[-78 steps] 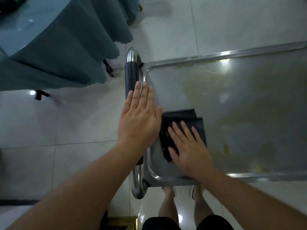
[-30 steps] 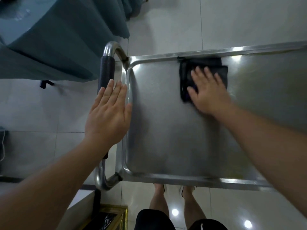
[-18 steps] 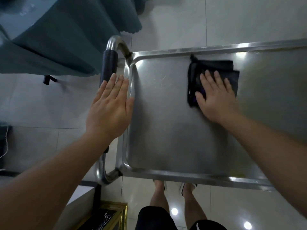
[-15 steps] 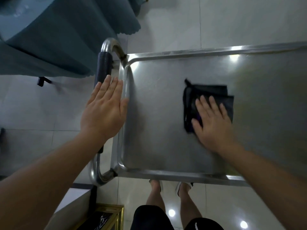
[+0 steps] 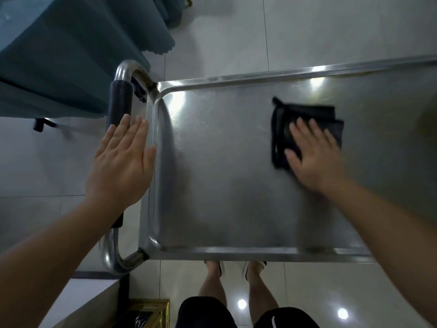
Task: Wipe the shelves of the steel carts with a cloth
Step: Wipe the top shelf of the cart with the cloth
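The steel cart's top shelf [image 5: 212, 185] fills the middle and right of the head view. A folded black cloth [image 5: 281, 129] lies flat on it, right of centre. My right hand [image 5: 314, 157] presses down on the cloth with straight, spread fingers and covers its near right part. My left hand [image 5: 120, 166] lies flat, fingers straight, over the cart's black-sleeved handle [image 5: 119, 100] at the shelf's left rim.
A table with a teal cloth [image 5: 59, 55] hangs down at the upper left, close to the handle. Pale floor tiles [image 5: 331, 31] surround the cart. A gold-framed object [image 5: 149, 313] sits at the bottom edge. My legs and shoes [image 5: 234, 273] stand at the near rim.
My right hand slid the cloth from the shelf's near left corner to the far rim, then back toward the middle and rightward. The left hand stayed on the handle.
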`<action>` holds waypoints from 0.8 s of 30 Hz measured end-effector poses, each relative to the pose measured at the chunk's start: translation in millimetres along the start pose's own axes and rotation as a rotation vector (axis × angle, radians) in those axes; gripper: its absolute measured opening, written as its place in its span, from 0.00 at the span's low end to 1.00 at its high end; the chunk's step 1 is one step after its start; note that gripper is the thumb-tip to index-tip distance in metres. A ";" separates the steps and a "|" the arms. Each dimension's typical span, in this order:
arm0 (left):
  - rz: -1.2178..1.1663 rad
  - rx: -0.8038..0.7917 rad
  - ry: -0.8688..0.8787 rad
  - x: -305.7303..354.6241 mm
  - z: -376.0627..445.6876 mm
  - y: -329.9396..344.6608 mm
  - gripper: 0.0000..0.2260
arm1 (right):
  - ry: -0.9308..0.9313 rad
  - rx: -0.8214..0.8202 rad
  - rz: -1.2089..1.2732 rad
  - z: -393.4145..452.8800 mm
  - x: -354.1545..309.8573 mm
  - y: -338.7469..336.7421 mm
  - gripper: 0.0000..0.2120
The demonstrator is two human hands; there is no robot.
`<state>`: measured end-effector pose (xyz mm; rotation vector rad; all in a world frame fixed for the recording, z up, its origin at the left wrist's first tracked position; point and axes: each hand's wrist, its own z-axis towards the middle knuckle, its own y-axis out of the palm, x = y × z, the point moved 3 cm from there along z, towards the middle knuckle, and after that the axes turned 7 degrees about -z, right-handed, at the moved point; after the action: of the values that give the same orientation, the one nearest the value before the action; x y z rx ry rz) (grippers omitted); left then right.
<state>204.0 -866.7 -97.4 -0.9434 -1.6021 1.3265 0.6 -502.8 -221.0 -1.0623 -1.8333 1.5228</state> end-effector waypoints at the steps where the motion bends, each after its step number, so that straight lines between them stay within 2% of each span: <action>1: 0.002 0.005 0.003 0.0 0.9 -0.1 0.30 | 0.013 -0.024 -0.009 30.5 7.2 -6.4 0.36; 5: 0.025 0.015 0.004 -2.7 4.1 0.7 0.30 | 0.000 -0.089 -0.047 124.5 25.3 -30.7 0.39; 10: 0.057 0.024 -0.007 -5.0 6.1 2.8 0.30 | -0.005 -0.084 -0.019 127.0 23.8 -30.7 0.39; 17: 0.057 0.002 0.006 -5.9 1.6 3.4 0.31 | -0.018 -0.007 0.028 -12.6 15.2 7.4 0.35; 24: 0.033 -0.004 0.012 -1.6 1.7 0.2 0.31 | 0.025 -0.065 -0.020 -182.6 48.0 35.8 0.34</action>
<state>203.0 -868.7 -98.0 -0.9825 -1.5864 1.3385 128.4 -359.3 -218.3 -1.0845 -1.8826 1.4404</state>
